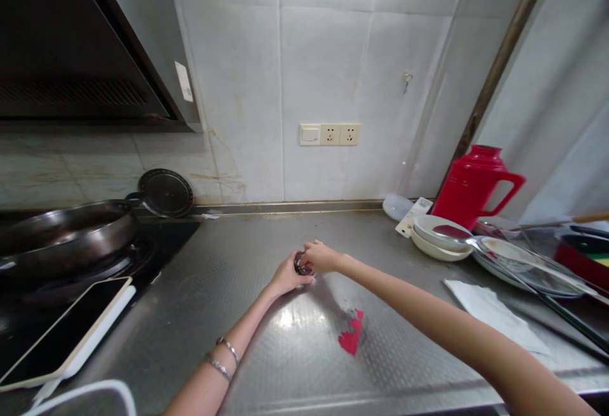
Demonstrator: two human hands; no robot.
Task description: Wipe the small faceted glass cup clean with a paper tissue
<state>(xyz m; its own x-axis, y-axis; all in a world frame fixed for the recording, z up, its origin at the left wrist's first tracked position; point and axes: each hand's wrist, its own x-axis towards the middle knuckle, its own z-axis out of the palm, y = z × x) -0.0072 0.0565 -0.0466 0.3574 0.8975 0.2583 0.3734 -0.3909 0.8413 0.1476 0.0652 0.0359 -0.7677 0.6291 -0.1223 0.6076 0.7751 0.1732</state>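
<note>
My left hand (287,275) curls around a small dark, shiny, rounded thing (302,265) low over the metal countertop (238,264). Its kind does not show, since fingers cover most of it. From the other side my right hand (321,257) meets it, with bent fingers closed over its upper right part. Both hands touch each other around this thing. Nearer to me, a torn red patch (351,336) marks the counter.
To the left, a metal pan (71,238) sits on the black stove, with a tablet (71,333) in front. At right are stacked bowls (440,248), a red thermos (469,188), a ladle (547,270) and white paper (495,311). Wall sockets (340,134) are behind.
</note>
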